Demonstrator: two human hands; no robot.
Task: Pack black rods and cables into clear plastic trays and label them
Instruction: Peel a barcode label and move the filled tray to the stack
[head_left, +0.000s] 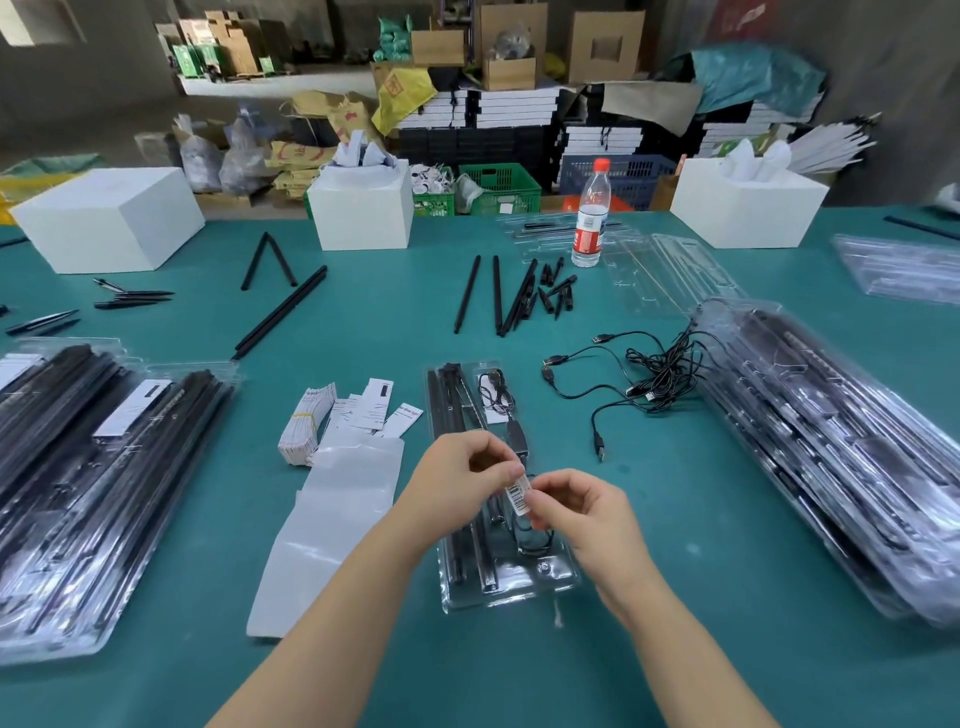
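Note:
A clear plastic tray (519, 582) lies lengthwise in front of me on the green table, holding black rods (448, 410) along its left side and a coiled black cable (496, 395) on the right. Both hands hover above its middle. My left hand (462, 483) and my right hand (582, 512) pinch a small white barcode label (518, 493) between their fingertips. Loose black rods (498, 296) lie farther back. A tangle of black USB cables (639, 374) sits to the right of the tray.
Stacks of filled clear trays lie at the left (93, 467) and right (831, 447). White label backing strips (332, 519) and paper cards (363, 410) lie left of the tray. A water bottle (591, 215), empty trays (670, 275) and white boxes (363, 205) stand at the back.

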